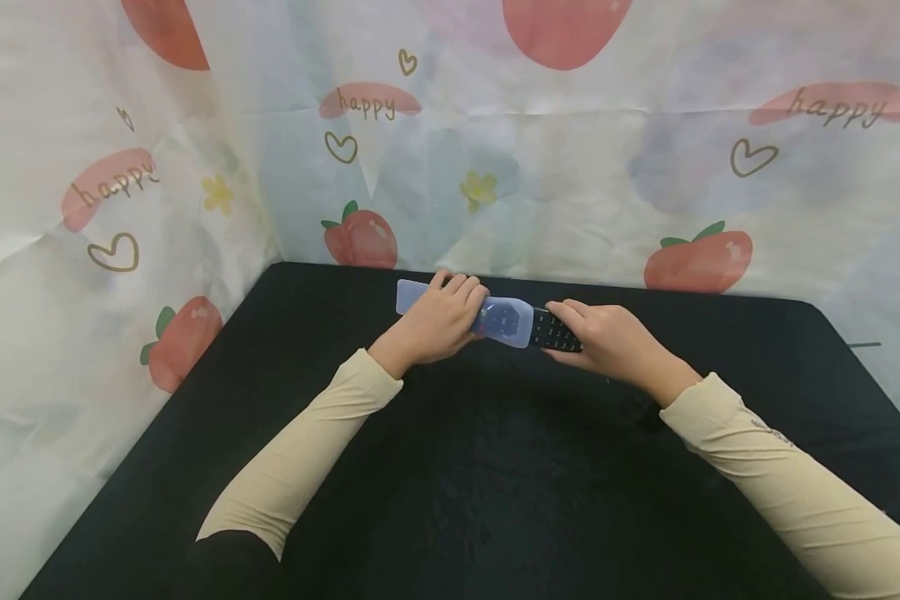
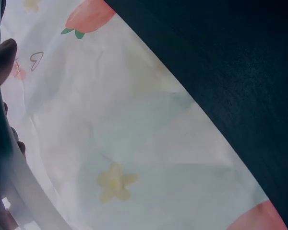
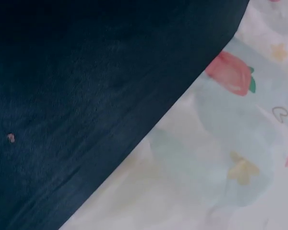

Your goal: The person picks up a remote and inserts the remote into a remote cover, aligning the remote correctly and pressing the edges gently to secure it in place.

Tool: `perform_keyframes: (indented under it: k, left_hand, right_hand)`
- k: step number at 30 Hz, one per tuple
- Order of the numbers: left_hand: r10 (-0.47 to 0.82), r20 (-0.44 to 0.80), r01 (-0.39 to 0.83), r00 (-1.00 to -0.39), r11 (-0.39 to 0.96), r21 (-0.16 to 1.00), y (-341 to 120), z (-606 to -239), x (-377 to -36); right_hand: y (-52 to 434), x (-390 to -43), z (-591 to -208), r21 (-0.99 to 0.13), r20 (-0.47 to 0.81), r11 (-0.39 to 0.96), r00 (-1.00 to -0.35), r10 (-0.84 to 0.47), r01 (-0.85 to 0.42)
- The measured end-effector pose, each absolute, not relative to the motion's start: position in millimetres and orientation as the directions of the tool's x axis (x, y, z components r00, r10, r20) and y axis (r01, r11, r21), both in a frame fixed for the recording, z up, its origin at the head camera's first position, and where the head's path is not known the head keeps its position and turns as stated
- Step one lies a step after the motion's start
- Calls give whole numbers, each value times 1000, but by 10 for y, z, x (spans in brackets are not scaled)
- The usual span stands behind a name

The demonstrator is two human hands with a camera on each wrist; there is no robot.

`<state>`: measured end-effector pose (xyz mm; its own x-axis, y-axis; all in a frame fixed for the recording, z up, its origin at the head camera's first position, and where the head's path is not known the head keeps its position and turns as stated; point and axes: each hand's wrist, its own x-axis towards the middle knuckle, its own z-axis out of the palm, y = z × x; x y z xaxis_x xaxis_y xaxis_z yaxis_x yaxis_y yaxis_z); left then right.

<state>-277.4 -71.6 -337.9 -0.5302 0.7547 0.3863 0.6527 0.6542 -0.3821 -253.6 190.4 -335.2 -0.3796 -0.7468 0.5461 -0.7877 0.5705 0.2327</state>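
Note:
A black remote control [image 1: 553,332] lies across the far middle of the black table [image 1: 495,467], partly inside a translucent bluish silicone cover [image 1: 506,320]. My left hand [image 1: 442,321] grips the cover with its fingers curled over the top. The empty end of the cover sticks out to the left of that hand. My right hand [image 1: 607,337] holds the bare black end of the remote, fingers wrapped around it. In the left wrist view only a fingertip [image 2: 5,55] and a strip of the cover [image 2: 24,191] show at the left edge. The right wrist view shows no hand.
A white curtain [image 1: 570,167] printed with strawberries, hearts and the word happy closes off the back and left sides of the table. Both arms wear beige sleeves [image 1: 300,450]. Black cloth stretches from the hands to the near edge.

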Motion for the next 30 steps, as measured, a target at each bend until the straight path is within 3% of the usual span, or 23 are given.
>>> perform_keyframes:
  k: [6, 10, 15, 20, 27, 30]
  left_hand:
    - [728, 403, 630, -555, 684, -367, -670, -3299, -2802]
    - [543, 594, 489, -594, 830, -269, -596, -3298, -2826]
    - [256, 798, 278, -545, 954, -116, -480, -3392, -2828]
    - [211, 830, 170, -516, 975, -142, -397, -3421, -2858]
    - [222, 878, 85, -423, 975, -206, -397, -3407, -2897]
    - [244, 876, 97, -417, 970, -224, -394, -3421, -2890]
  right_hand:
    - [1856, -2554, -3356, 180, 582, 618, -424, -694, -765]
    - [1726, -2557, -3333, 66, 634, 721, -529, -564, -690]
    - [1525, -2527, -3309, -167, 684, 813, -659, -312, -558]
    - [1325, -2492, -3327, -324, 678, 800, -714, -177, -505]
    - [1211, -2421, -3354, -272, 655, 801, -713, -252, -533]
    - [1202, -2409, -3354, -247, 654, 811, -709, -264, -530]
